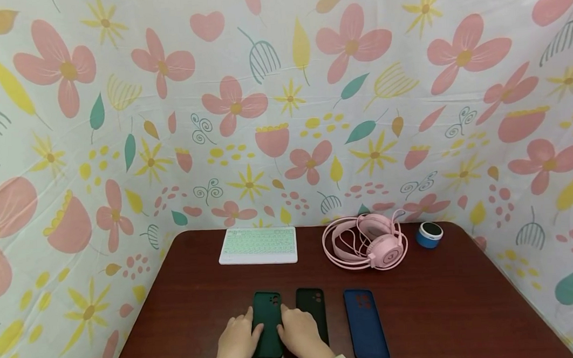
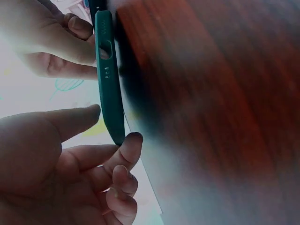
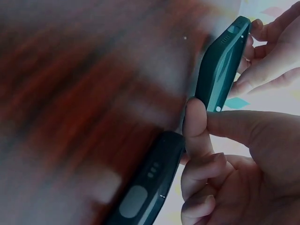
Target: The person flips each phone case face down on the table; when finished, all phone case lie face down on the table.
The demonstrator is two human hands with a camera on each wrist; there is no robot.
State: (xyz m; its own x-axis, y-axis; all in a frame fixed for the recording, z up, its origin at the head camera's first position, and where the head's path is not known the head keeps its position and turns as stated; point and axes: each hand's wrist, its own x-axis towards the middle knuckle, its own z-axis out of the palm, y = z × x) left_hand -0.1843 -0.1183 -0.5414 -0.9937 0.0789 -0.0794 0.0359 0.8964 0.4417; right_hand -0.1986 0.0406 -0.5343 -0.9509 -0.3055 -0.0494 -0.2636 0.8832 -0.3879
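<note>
Head view: I see my left hand [image 1: 237,341] and right hand [image 1: 300,332] pinching the green case [image 1: 268,323] between them, its long axis running away from me.

3 phone cases are lying in a row near the table's [image 1: 449,311] front edge: the left case [image 1: 267,323], the middle case [image 1: 312,313] just right of it, the right case [image 1: 365,324] farther right. Along the back edge, a keyboard [image 1: 258,245] is sitting left, headphones [image 1: 367,241] centre, a speaker [image 1: 429,235] right.
</note>
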